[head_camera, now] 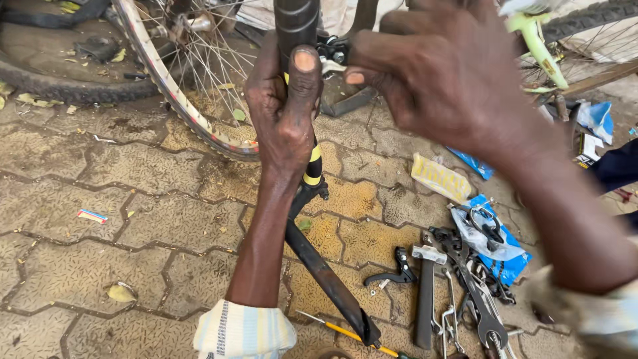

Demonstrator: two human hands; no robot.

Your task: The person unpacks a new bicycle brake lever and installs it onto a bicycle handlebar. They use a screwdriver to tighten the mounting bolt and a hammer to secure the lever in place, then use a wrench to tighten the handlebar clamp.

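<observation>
In left hand (284,110) — black fork (297,23)

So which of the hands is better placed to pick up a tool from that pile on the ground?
Probably the right hand: it is free, hovering on the same side as the tools on the paving. The left hand is clamped around the black bicycle tube and looks busy steadying it.

Two hands (286,113) (438,80); one hammer (425,292); one screwdriver (345,330); one brake lever (397,267).
</observation>
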